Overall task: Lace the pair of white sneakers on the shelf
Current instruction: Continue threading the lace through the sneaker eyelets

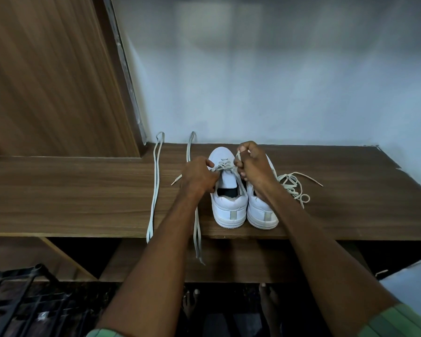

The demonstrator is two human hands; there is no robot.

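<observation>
Two white sneakers stand side by side on the wooden shelf (83, 190), heels toward me. The left sneaker (229, 205) has a grey-white lace (223, 165) threaded through its front eyelets. My left hand (198, 177) pinches the lace's left side near the eyelets. My right hand (253, 166) grips the lace's right end, which sticks up between its fingers. The right sneaker (261, 212) is partly hidden under my right wrist.
Two spare laces lie stretched across the shelf: one doubled at the left (154, 188), one (196, 229) passing under my left forearm and hanging over the front edge. A tangled lace (293, 186) lies right of the shoes. A black metal rack (22, 300) stands low left.
</observation>
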